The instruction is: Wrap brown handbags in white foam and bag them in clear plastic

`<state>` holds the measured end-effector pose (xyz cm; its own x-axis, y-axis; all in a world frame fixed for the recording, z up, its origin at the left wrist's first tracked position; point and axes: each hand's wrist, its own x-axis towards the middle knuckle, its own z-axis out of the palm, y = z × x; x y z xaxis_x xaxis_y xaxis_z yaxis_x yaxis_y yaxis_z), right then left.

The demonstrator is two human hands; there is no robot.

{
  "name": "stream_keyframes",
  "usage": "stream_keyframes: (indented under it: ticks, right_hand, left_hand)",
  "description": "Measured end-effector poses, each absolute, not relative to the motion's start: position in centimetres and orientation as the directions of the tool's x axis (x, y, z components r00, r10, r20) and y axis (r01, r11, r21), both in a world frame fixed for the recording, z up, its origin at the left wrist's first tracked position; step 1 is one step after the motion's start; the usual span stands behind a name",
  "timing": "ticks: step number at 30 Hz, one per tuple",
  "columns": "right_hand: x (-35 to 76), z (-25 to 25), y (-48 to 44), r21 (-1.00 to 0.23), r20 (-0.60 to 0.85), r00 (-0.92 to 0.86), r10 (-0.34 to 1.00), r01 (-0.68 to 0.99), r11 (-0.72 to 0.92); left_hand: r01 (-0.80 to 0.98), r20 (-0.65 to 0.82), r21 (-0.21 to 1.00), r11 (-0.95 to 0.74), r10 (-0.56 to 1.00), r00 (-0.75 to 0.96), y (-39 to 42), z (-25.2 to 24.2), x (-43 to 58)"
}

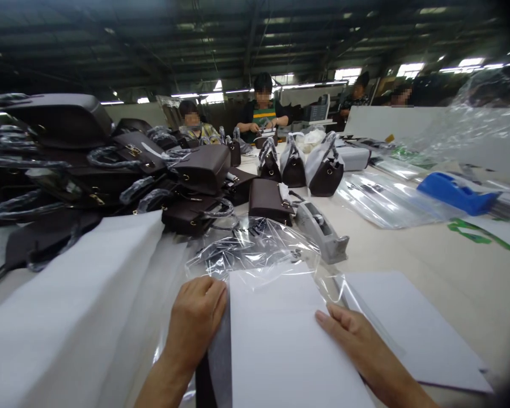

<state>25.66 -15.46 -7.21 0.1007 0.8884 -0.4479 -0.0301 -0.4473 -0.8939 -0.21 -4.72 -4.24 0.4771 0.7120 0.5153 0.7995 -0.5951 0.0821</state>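
Note:
Right in front of me lies a white sheet of card or paper (276, 334), with its far end inside a clear plastic bag (255, 246). Something dark and flat (219, 357) shows along its left edge. My left hand (199, 311) is closed at that edge, fingers curled on the bag's side; the fingertips are hidden. My right hand (352, 334) grips the right edge of the sheet, thumb on top and fingers beside the plastic. Just beyond the bag stands a grey tape dispenser (321, 232).
Dark brown handbags (204, 167) with wrapped handles are heaped at left. A white stack of sheets (68, 306) lies near left, more white sheets (412, 323) at right. Clear bags (391, 198) and a blue tape dispenser (457, 192) lie farther right. Several people work behind.

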Motion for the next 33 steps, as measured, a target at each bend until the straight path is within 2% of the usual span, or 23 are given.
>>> stream_keyframes:
  ticks: [3, 6, 9, 13, 18, 23, 26, 28, 29, 31, 33]
  right_hand:
    - [25.6, -7.5, -15.3, -0.886, -0.46, 0.135, 0.877, -0.013, -0.463]
    - [25.7, -7.7, -15.4, -0.863, -0.503, 0.081, 0.86, -0.102, -0.495]
    - [25.8, -7.7, -15.6, -0.844, -0.522, 0.068, 0.85, -0.186, -0.503]
    - [25.7, -7.8, -15.8, -0.836, -0.531, 0.086, 0.843, -0.214, -0.505]
    - [25.3, -8.1, -15.4, -0.866, -0.499, 0.122, 0.858, -0.097, -0.49]
    - [24.1, -7.5, -14.2, -0.887, -0.363, 0.227, 0.904, 0.213, -0.41]
    - [23.7, -7.2, -14.0, -0.842, -0.254, 0.293, 0.922, 0.403, -0.36]
    - [23.6, -7.0, -14.1, -0.821, -0.219, 0.304, 0.927, 0.456, -0.343]
    - [23.5, -7.0, -14.2, -0.816, -0.215, 0.306, 0.927, 0.465, -0.343]
    - [23.5, -7.0, -14.4, -0.812, -0.229, 0.296, 0.927, 0.467, -0.349]
    - [23.7, -7.1, -14.4, -0.812, -0.239, 0.293, 0.926, 0.462, -0.356]
  left_hand:
    - [0.78, 0.534, 0.219, -0.586, 0.741, 0.406, -4.3, -4.0, -1.0]
    - [0.773, 0.416, 0.332, -0.54, 0.82, 0.394, -3.9, -3.6, -1.4]
    - [0.762, 0.322, 0.368, -0.532, 0.842, 0.432, -3.5, -3.6, -1.4]
    - [0.734, 0.43, 0.377, -0.565, 0.808, 0.401, -3.4, -4.1, -1.5]
    - [0.653, 0.554, 0.535, -0.535, 0.806, 0.207, -5.2, -4.2, -2.2]
    - [0.616, 0.655, 0.471, -0.631, 0.718, 0.235, -9.5, -5.2, -1.6]
    - [0.722, 0.689, 0.455, -0.521, 0.72, 0.085, -10.5, -6.1, -1.3]
    - [0.808, 0.679, 0.429, -0.403, 0.734, 0.005, -9.5, -6.4, -1.2]
    - [0.839, 0.661, 0.397, -0.372, 0.75, 0.02, -8.6, -6.4, -1.3]
    - [0.861, 0.615, 0.334, -0.384, 0.781, 0.11, -6.7, -6.2, -1.3]
    - [0.847, 0.596, 0.341, -0.409, 0.79, 0.142, -5.2, -5.8, -1.4]
